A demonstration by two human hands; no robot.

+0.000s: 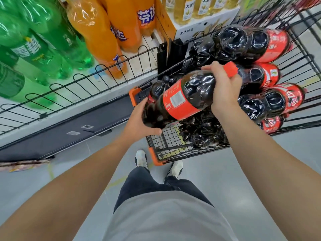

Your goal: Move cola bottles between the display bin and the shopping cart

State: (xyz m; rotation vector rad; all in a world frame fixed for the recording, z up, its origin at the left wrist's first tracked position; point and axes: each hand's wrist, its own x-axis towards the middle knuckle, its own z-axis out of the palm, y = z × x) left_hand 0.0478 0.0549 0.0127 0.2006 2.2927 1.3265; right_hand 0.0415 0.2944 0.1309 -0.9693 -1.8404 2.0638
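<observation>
I hold a large cola bottle point(182, 96) with a red label and red cap, lying on its side above the near end of the shopping cart point(156, 153). My left hand point(139, 122) cups its base from below. My right hand point(224, 89) grips its neck just below the cap. Several more cola bottles point(251, 47) lie piled in the cart's black wire basket, their red labels facing right. The display bin point(86, 79) with a looped wire rail stands to the left.
Green soda bottles point(34, 47) and orange soda bottles point(107, 32) lie in the bin on the left. A carton of yellow tea bottles point(199, 16) stands beyond the cart. My feet point(158, 162) stand on the grey floor just behind the cart.
</observation>
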